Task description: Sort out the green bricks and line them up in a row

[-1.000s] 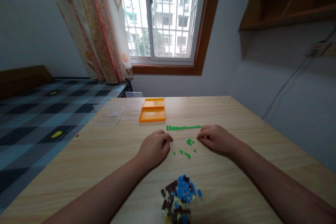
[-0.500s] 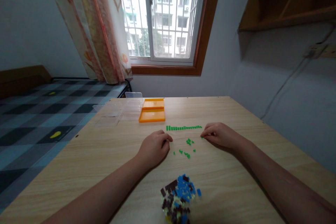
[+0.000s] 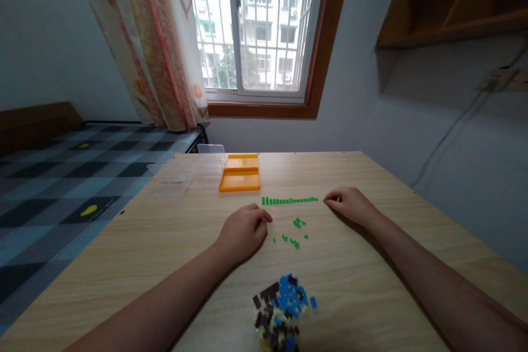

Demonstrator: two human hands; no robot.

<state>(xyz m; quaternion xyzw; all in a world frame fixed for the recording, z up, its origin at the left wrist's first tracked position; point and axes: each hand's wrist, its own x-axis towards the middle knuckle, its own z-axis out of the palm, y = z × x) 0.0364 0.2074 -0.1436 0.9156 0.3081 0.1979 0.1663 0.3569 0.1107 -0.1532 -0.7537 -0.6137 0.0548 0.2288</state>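
Observation:
My right hand (image 3: 350, 203) is at the right end of a row of small green building bricks (image 3: 289, 201). Its thumb and forefinger pinch a tiny green brick (image 3: 324, 201), a short gap away from the last one in the line. Below the row lie loose green bricks (image 3: 297, 223) in small scattered clusters. My left hand (image 3: 244, 231) rests on the table to the left of these, loosely bent, with a gap between forefinger and thumb and nothing seen in it.
Nearest me is a pile of blue, dark brown and pale bricks (image 3: 291, 297) on the wooden table (image 3: 355, 297). Toward the far edge lie an orange tray (image 3: 240, 180) and clear plastic boxes (image 3: 171, 179). A bed (image 3: 49, 198) stands left; a wall shelf (image 3: 449, 27) hangs right.
My right hand has moved away from me and slightly right, from below the row to level with its end, carrying the green brick. My left hand stays put.

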